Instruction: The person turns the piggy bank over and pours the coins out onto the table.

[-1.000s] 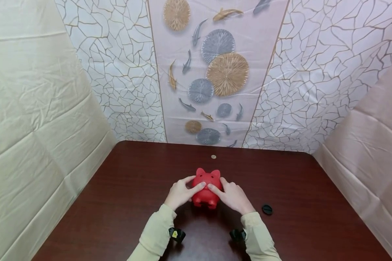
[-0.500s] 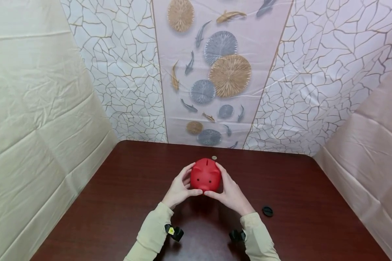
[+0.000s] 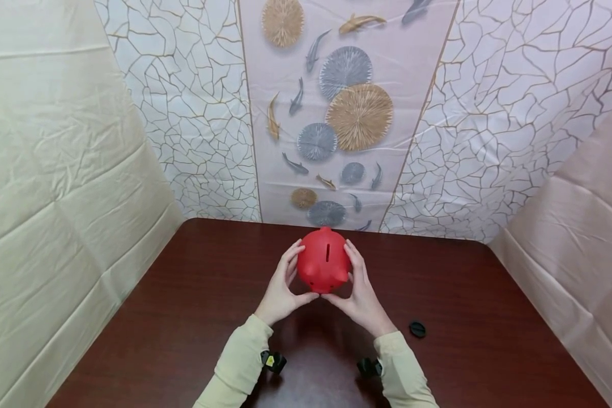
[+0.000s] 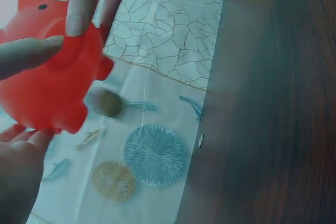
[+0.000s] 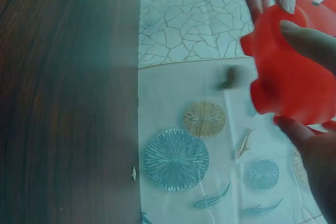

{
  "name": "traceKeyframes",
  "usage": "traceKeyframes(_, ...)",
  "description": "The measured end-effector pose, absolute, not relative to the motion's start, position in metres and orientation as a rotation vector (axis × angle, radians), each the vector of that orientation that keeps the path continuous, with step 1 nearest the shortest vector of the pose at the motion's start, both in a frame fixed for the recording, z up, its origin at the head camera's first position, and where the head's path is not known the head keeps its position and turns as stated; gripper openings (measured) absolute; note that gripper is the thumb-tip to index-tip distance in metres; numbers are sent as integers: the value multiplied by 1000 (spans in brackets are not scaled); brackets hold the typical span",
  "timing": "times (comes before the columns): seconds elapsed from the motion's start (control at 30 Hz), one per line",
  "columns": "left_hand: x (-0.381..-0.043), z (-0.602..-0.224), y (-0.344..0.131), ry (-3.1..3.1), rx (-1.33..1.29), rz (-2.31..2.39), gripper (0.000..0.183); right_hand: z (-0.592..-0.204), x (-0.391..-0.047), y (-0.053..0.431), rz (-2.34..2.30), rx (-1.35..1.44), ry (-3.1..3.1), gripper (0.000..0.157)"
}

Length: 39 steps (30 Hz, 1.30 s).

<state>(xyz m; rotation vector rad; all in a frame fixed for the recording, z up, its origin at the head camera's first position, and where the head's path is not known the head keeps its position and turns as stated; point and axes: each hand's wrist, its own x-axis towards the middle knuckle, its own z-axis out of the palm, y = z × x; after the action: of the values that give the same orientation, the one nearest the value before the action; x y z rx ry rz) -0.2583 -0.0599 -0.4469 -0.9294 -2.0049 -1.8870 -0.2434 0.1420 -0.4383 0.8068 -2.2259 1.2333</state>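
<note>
A red piggy bank [image 3: 323,255] is held up off the table between both hands, its coin slot turned toward the head view and its snout toward the person. My left hand [image 3: 279,292] grips its left side, with the thumb at the snout. On the other side my right hand [image 3: 362,297] grips it the same way, and the two thumbs nearly meet. Both wrist views show a small blurred brownish object [image 4: 109,103] apart from the bank, near its feet; its kind is too smeared to tell.
A black round cap [image 3: 417,329] lies on the dark wooden table [image 3: 469,294], right of the right hand. A small coin [image 5: 134,173] lies near the table's far edge and is hidden in the head view. Patterned cloth [image 3: 204,141] hangs behind the table.
Both hands have raised the piggy bank and tipped it, so its slot now shows where its face did. It now covers the coin in the head view.
</note>
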Motion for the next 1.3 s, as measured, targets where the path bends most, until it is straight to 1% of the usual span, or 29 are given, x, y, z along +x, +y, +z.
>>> traceKeyframes(0.17,-257,-448,-54,-1965,-952,-1725,90,-439,-244,142,1076,910,-2081,103)
traceKeyframes(0.3,-256,-449,-50,-1910,-976,-1612,90,-439,-245,142,951,918,-2027,101)
traceKeyframes(0.6,-258,-452,-49,-1843,-1016,-1560,88,-441,-247,145,923,937,-2011,96)
traceKeyframes(0.87,-255,-454,-49,-1905,-954,-1587,94,-442,-246,145,999,940,-2041,97)
traceKeyframes(1.13,-253,-460,-56,-2037,-841,-1533,100,-441,-245,155,1059,866,-2236,105)
traceKeyframes(1.3,-254,-465,-58,-2135,-798,-1540,101,-441,-245,157,1161,819,-2315,105)
